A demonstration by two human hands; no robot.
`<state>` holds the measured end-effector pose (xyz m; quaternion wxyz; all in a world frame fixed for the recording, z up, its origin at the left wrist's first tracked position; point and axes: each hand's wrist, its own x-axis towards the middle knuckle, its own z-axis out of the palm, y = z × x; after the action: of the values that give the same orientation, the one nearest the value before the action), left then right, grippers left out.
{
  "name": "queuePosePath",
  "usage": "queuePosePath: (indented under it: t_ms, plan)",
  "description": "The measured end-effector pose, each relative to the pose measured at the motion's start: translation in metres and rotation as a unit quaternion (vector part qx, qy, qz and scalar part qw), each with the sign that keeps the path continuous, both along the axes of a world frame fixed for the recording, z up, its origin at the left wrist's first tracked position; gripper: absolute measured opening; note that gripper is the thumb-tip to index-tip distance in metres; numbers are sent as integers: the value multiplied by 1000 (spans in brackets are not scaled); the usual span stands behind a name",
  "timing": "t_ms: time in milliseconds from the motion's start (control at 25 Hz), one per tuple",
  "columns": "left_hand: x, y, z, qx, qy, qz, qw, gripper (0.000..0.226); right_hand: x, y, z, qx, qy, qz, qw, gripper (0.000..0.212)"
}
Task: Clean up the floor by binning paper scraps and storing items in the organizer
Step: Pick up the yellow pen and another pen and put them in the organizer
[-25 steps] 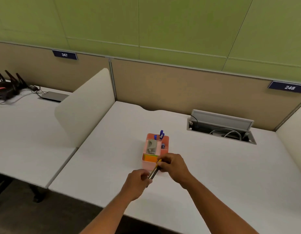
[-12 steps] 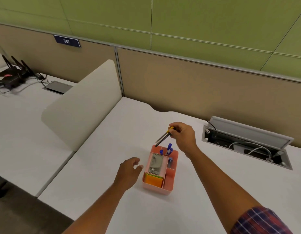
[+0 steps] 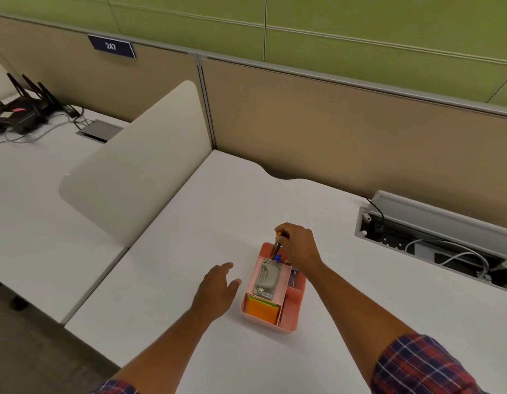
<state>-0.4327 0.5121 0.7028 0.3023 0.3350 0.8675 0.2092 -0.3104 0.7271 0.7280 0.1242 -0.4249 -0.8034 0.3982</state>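
Note:
A pink desk organizer (image 3: 289, 317) stands on the white desk (image 3: 232, 211). It holds a grey stapler (image 3: 267, 277), orange and green sticky notes (image 3: 261, 309) and blue-capped pens (image 3: 277, 256). My right hand (image 3: 298, 245) is over the organizer's far end, shut on a dark pen with a yellow tip (image 3: 276, 243), held nearly upright with its lower end inside the back compartment. My left hand (image 3: 218, 288) hovers just left of the organizer, fingers apart, holding nothing.
A white divider panel (image 3: 138, 172) separates this desk from the left one, where a black router (image 3: 22, 109) and cables sit. An open cable tray (image 3: 434, 240) with wires lies at the right. Tan partition walls run behind. The floor shows at lower left.
My right hand has lowered the pen from a slanted hold above the organizer to nearly upright in its back compartment. The left hand stays open beside the organizer.

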Motion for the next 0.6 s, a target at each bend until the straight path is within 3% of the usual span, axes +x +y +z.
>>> queuePosePath:
  t_ms: [240,360,600]
  plan:
    - [7,12,0,-16,49,-21,998,59,-5,0,-7,105,-160,56,980,26]
    - [12,15,2,-24,71,-45,996,60,7,4,-9,88,-160,48,982,28]
    - [22,14,9,-27,127,-82,988,64,44,-6,-10,69,-114,-12,991,54]
